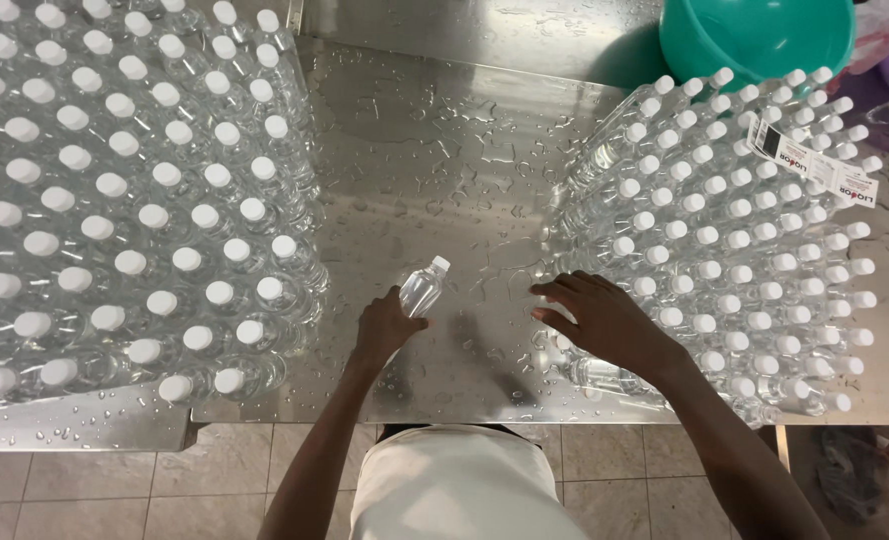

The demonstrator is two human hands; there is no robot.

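My left hand [385, 325] is shut on a small clear plastic bottle [423, 287] with a white cap, held tilted just above the wet steel table [435, 170]. My right hand [605, 320] lies palm down with fingers spread on the near left corner of the block of capped bottles [735, 230] at the right. It covers a few of those bottles and grips none. A larger block of the same white-capped bottles [125, 190] stands at the left, close to my left hand.
A teal plastic basin [760, 35] sits at the back right. A strip of white labels [815, 165] lies across the right block's caps. Water drops cover the table between the blocks. Tiled floor [115, 490] shows beyond the near table edge.
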